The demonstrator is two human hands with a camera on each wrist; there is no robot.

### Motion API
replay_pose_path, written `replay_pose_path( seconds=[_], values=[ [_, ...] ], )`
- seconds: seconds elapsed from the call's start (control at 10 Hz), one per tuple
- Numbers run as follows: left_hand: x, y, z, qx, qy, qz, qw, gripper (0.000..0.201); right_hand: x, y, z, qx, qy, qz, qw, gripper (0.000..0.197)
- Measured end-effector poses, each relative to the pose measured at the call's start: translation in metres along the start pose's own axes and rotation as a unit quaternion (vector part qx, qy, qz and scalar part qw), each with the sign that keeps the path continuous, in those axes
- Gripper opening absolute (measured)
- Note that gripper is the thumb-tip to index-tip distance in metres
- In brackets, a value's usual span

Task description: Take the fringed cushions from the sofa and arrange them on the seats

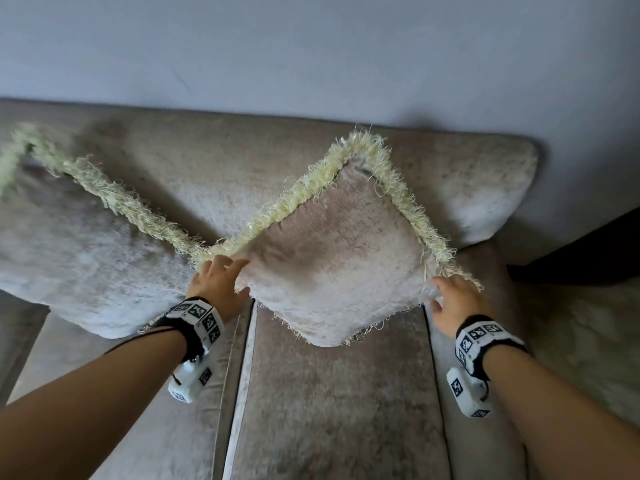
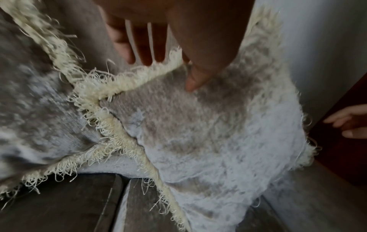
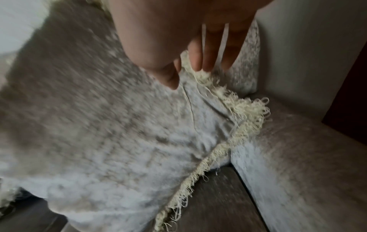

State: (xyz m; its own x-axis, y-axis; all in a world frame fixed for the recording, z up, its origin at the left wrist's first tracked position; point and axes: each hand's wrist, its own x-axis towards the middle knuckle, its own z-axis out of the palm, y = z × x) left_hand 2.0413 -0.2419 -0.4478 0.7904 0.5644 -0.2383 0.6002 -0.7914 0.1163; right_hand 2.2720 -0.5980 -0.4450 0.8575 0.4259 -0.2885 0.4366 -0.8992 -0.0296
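Observation:
A beige fringed cushion [image 1: 339, 258] stands on one corner on the sofa seat [image 1: 332, 410], leaning against the sofa back [image 1: 214, 161]. My left hand [image 1: 235, 275] is at its left corner. In the left wrist view, the left hand [image 2: 174, 62] has straight fingers behind the fringe and its thumb on the cushion [image 2: 208, 133] face. My right hand [image 1: 446, 296] touches the right corner with loose fingers. In the right wrist view, the right hand [image 3: 184, 73] lies at the fringe of the cushion [image 3: 119, 133]. A second fringed cushion [image 1: 79, 251] leans at the left.
A loose back cushion [image 1: 485, 188] lies behind at the right. The sofa's armrest [image 1: 588, 341] bounds the seat on the right, with dark wood [image 1: 588, 244] beyond it. A pale wall [image 1: 311, 46] rises behind the sofa.

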Motion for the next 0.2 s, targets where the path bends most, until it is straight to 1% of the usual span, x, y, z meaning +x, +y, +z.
replay_pose_path(
  seconds=[0.1, 0.2],
  values=[
    [-0.017, 0.001, -0.042, -0.012, -0.039, 0.004, 0.999, 0.056, -0.014, -0.019, -0.051, 0.021, -0.025, -0.024, 0.999, 0.04],
    [-0.021, -0.001, -0.095, -0.012, -0.013, 0.021, 1.0, 0.055, -0.021, -0.04, -0.109, 0.037, -0.017, -0.071, 0.997, 0.04]
  ],
)
